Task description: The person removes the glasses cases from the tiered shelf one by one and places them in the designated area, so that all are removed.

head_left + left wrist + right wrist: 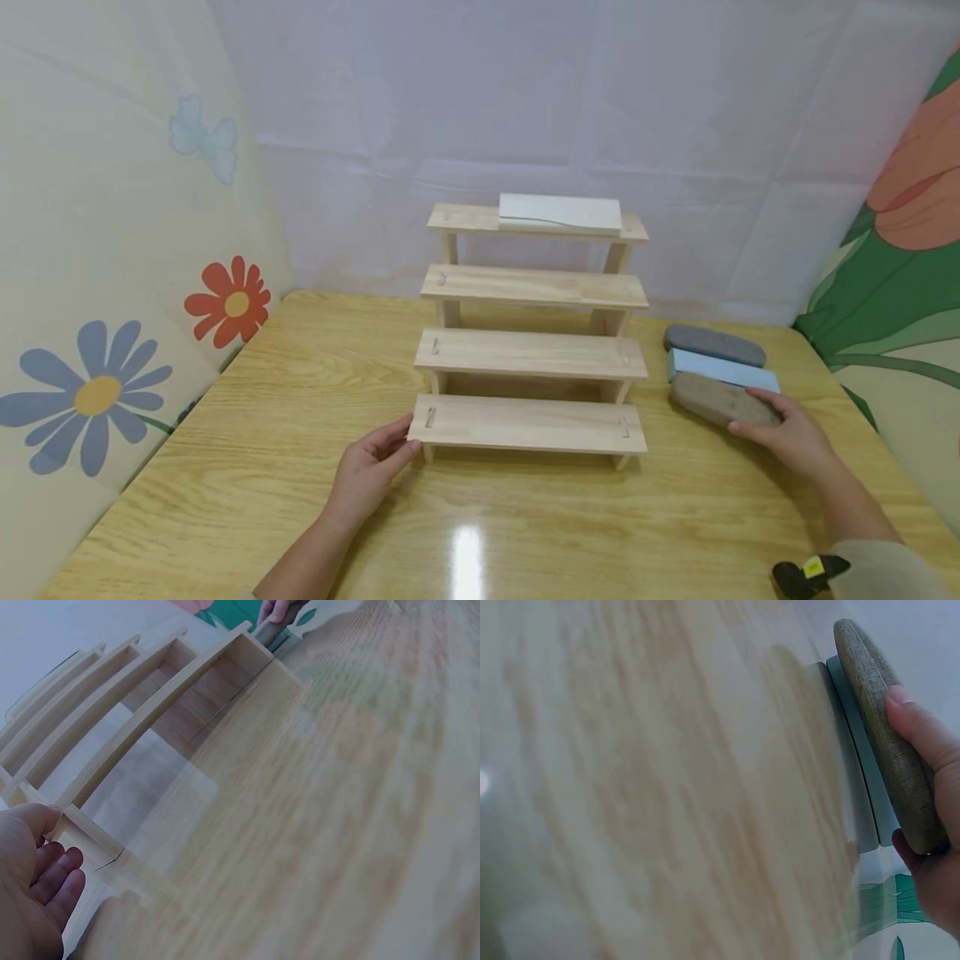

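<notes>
Nearest, the left end of the lowest shelf [525, 423] of a four-tier wooden stand [525, 285] is pinched by the left hand [363, 475], its thumb at the front corner. To the right of the stand and apart from it, a brown glasses case [712, 398] is grasped at its right end by the right hand [798, 435], the nearer of the two; from the left hand it is separated by the stand's width. The case's long axis is laid roughly along the shelves, slanted so that its gripped end is nearer the viewer. Whether it is raised off the wood-grain table [247, 483] cannot be told. Just beyond it, a light blue glasses case [720, 367] and then a grey glasses case [714, 344] are set side by side. Farthest, a white glasses case [558, 212] is borne by the top shelf [465, 217], before a pale curtain [480, 100].
</notes>
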`<action>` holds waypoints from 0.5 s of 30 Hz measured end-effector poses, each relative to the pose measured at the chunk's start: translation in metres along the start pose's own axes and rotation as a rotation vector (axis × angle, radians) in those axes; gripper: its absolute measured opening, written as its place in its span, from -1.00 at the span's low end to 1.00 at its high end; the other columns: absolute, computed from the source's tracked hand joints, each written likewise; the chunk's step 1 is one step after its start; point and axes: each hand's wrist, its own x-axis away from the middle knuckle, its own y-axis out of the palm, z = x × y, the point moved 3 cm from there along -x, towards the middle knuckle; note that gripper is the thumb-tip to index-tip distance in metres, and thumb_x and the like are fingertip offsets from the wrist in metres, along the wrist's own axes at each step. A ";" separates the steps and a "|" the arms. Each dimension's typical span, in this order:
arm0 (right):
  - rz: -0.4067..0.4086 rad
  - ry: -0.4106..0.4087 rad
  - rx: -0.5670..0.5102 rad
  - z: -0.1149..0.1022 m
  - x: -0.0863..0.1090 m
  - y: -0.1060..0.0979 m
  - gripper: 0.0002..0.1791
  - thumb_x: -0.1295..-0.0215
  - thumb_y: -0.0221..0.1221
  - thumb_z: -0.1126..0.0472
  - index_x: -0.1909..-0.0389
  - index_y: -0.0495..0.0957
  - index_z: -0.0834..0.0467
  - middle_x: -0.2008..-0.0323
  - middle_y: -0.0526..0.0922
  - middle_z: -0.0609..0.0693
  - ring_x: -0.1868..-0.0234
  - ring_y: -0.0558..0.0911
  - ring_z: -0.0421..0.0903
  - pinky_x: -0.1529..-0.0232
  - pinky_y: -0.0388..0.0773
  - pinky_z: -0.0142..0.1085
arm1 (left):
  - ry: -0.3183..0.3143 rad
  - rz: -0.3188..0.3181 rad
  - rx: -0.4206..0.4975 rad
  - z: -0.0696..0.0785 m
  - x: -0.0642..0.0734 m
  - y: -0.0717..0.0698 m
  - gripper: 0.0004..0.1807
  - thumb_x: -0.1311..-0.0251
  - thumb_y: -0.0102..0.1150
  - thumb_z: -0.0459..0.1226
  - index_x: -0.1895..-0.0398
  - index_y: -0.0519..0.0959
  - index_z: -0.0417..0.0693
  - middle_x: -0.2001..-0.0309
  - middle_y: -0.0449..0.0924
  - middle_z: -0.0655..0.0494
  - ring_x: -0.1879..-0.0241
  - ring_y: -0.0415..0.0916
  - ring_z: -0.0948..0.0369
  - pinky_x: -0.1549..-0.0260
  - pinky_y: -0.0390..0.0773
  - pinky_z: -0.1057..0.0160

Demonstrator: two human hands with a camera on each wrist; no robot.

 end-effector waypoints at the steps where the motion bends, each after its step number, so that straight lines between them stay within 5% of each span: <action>1: -0.004 0.005 0.000 0.001 0.000 0.000 0.02 -0.25 0.26 -0.18 -0.49 0.03 0.33 -0.42 -0.02 0.56 -0.37 0.04 0.55 -0.24 0.10 0.43 | 0.001 0.000 -0.001 0.000 0.000 0.000 -0.54 -0.27 0.25 -0.28 -0.23 0.51 -0.22 -0.21 0.56 -0.15 0.13 0.54 0.47 0.13 0.56 0.56; 15: 0.006 -0.023 0.030 0.006 -0.002 0.005 -0.03 -0.26 0.27 -0.13 -0.46 0.08 0.35 -0.40 0.05 0.55 -0.34 0.09 0.54 -0.21 0.15 0.40 | -0.002 0.012 0.017 -0.001 -0.001 0.001 -0.55 -0.25 0.26 -0.33 -0.21 0.52 -0.24 -0.19 0.57 -0.18 0.15 0.55 0.46 0.15 0.57 0.54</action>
